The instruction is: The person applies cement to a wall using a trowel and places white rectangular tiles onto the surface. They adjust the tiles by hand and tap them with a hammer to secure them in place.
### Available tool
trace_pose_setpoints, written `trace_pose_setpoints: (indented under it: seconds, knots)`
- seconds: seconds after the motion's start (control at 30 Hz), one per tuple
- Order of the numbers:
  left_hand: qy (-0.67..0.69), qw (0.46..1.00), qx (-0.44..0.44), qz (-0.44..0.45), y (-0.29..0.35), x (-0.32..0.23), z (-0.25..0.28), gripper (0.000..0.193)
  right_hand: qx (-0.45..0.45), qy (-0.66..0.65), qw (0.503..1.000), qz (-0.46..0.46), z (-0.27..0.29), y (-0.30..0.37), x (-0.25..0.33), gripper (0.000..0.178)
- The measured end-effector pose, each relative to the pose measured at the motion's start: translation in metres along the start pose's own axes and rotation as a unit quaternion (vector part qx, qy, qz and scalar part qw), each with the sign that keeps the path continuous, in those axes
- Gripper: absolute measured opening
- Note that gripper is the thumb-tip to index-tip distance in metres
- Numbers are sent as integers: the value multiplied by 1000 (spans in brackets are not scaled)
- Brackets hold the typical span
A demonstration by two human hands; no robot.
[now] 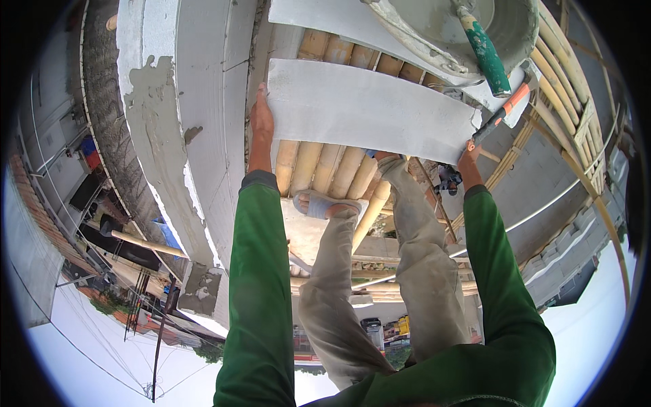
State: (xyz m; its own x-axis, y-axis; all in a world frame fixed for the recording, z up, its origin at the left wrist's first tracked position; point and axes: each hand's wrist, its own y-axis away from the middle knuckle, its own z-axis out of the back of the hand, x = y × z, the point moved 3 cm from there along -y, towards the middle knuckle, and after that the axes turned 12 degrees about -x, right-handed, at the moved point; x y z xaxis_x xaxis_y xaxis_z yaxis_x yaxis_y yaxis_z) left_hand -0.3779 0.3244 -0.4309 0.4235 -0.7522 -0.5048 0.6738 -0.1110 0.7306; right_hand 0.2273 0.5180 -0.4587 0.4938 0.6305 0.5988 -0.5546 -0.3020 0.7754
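Observation:
A long pale-grey lightweight block spans the space between my hands, above a row of bamboo poles. My left hand presses along its left end, fingers stretched forward and partly hidden. At its lower right corner my right hand is closed against the end. An orange-and-black handled tool, hammer-like, slants up right from that hand; whether my fingers also grip its handle is unclear. Beyond the block stands a bucket of grey mortar, with a green-handled trowel across its rim.
Left of me runs a pale block wall with wet mortar smeared along its top. My sandalled foot stands on a board over bamboo poles. Bundled bamboo scaffolding curves along the right; ground and buildings show far below.

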Motion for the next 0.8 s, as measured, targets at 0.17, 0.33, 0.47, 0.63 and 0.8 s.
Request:
trace_pose_setpoints:
  seconds: [0.17, 0.33, 0.47, 0.63, 0.8]
  knots:
    - [76, 996, -38, 11, 94, 17, 71, 81, 11, 292, 955, 54, 31, 34, 20, 55]
    - [116, 987, -60, 89, 194, 32, 142, 75, 11, 364, 926, 100, 63, 102, 43, 56]
    - [124, 984, -105, 76, 241, 65, 190, 69, 49, 379, 921, 79, 79, 143, 57, 58]
    - [121, 979, -164, 10, 306, 129, 238, 53, 55, 416, 901, 111, 81, 200, 96, 60]
    - [8, 979, -200, -38, 392, 146, 285, 47, 177, 432, 878, 105, 73, 278, 146, 63]
